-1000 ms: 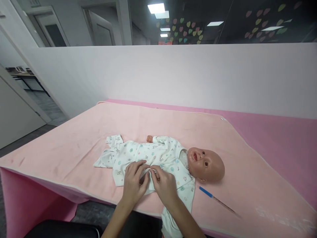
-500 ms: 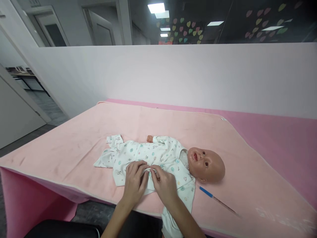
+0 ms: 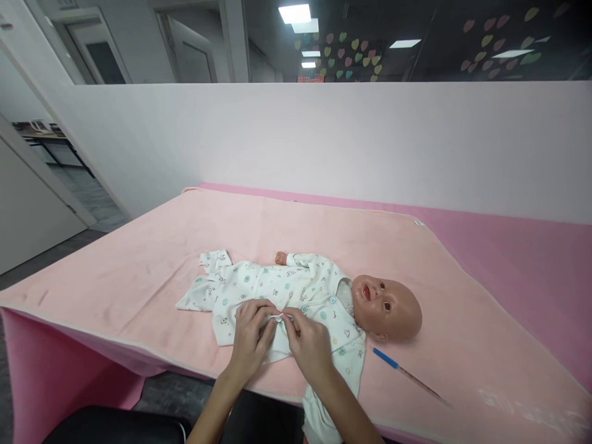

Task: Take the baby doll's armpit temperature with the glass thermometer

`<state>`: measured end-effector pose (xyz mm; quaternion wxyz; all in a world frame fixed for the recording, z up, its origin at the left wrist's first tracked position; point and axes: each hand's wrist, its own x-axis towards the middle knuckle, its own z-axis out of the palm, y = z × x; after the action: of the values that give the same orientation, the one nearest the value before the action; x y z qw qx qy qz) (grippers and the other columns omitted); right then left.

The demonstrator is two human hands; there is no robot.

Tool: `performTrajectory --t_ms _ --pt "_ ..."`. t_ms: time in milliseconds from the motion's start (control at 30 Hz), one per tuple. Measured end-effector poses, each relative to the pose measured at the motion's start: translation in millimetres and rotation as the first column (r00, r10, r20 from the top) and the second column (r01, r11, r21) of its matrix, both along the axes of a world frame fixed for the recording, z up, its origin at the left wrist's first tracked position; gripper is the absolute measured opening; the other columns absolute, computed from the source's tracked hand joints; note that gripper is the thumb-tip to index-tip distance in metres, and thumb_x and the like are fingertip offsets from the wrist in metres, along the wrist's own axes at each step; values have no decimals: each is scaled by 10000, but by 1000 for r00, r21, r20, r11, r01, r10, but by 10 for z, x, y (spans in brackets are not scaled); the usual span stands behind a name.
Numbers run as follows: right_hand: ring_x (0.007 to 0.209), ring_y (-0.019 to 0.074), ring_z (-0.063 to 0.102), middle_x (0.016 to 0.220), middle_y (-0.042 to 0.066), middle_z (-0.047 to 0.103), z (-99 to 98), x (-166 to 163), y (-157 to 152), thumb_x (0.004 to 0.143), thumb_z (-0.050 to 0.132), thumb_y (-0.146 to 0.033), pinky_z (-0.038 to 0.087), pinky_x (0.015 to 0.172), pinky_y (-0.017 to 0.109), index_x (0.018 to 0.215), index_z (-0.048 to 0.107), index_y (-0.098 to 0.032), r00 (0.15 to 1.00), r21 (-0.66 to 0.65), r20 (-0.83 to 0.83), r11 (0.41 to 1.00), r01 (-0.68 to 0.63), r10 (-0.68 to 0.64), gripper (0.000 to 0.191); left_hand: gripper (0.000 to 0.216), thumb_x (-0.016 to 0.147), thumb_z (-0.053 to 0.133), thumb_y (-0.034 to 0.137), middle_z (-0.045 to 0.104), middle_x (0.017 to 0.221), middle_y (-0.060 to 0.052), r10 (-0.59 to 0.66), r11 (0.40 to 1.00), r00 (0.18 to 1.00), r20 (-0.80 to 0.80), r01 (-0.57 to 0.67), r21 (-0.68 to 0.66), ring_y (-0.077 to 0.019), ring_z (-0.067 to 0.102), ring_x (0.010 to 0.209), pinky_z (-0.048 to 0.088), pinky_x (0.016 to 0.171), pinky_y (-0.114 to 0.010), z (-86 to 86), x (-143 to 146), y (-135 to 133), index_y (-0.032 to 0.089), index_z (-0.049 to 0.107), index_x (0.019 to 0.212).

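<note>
A baby doll (image 3: 387,307) lies on its back, head to the right, dressed in a white printed baby outfit (image 3: 277,287). Over the doll's middle, my left hand (image 3: 253,330) pinches the front edge of the outfit between thumb and fingers. Close beside it, my right hand (image 3: 308,339) grips the same fabric edge, fingertips almost meeting the left ones. A small pale bit, possibly a fastener, shows between the fingertips; its detail is too small to tell. The doll's far hand (image 3: 280,258) sticks out of its sleeve, while its near sleeve (image 3: 319,416) hangs over the table's front edge.
A peach blanket (image 3: 152,246) covers the table over a pink cloth (image 3: 531,265). Right of the doll lies a thin stick with a blue handle (image 3: 386,358). Behind rises a white wall (image 3: 324,142) with a window. A black chair (image 3: 115,425) stands at front left.
Both hands stay on the outfit's front edge, with only slight finger movement at the pinched fabric. The whole view has shifted a little; the doll lies as before.
</note>
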<state>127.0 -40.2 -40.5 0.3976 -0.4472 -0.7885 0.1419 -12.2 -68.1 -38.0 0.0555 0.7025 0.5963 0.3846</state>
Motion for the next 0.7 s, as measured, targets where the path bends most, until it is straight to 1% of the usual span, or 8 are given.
performTrajectory --t_ms 200,300,400,433,500,567,633,700 --pt "461 95 548 611 -6 647 8 5 4 901 370 -282 349 474 188 873 623 -187 999 -8 -43 1000 2 -3 272 132 845 447 272 569 956 -34 -8 1000 1000 11 8 1 -189 479 938 345 833 -365 22 2 -6 218 564 876" --pt "463 95 542 615 -7 640 4 6 11 902 362 -277 350 473 189 875 618 -187 998 -14 -60 1000 5 -6 273 119 828 469 271 568 947 -42 -38 999 999 6 38 28 -195 484 917 352 821 -379 35 -5 -19 201 560 796" --pt "458 93 536 603 -6 627 -7 3 22 905 352 -286 351 471 187 885 617 -184 997 4 -75 1000 14 -13 285 162 825 480 268 565 887 -46 -53 997 996 70 49 59 -184 499 860 386 774 -364 21 -31 -25 192 566 709" --pt "449 92 530 584 -9 616 -12 1 26 905 351 -295 347 466 186 883 619 -185 997 16 -75 1000 20 -19 291 177 824 485 271 558 855 -44 -19 997 993 119 11 73 -178 503 838 400 752 -351 8 -41 -24 191 563 687" --pt "427 87 516 541 -18 591 -22 -2 32 905 351 -308 334 450 184 873 626 -190 997 42 -67 999 32 -29 301 204 816 505 286 531 794 -34 109 983 963 245 -141 116 -165 507 799 424 705 -323 -23 -55 -21 187 528 640" --pt "414 82 507 512 -24 573 -27 -5 35 905 352 -310 326 443 181 866 632 -191 998 60 -54 997 43 -40 307 210 800 531 299 500 776 -23 235 939 907 351 -306 161 -159 510 791 438 681 -304 -48 -53 -23 188 478 630" --pt "408 81 505 499 -24 569 -25 -6 35 903 353 -307 320 438 181 863 636 -189 998 68 -41 996 52 -50 310 161 780 560 295 496 801 -21 310 891 874 373 -405 207 -163 512 822 443 697 -305 -55 -35 -31 195 474 686" --pt "407 85 506 499 -20 574 -18 -6 32 901 355 -303 321 438 185 859 640 -186 998 62 -29 996 58 -56 311 95 768 578 276 513 846 -30 328 876 899 290 -404 264 -177 508 866 432 741 -327 -44 -7 -43 203 518 778"
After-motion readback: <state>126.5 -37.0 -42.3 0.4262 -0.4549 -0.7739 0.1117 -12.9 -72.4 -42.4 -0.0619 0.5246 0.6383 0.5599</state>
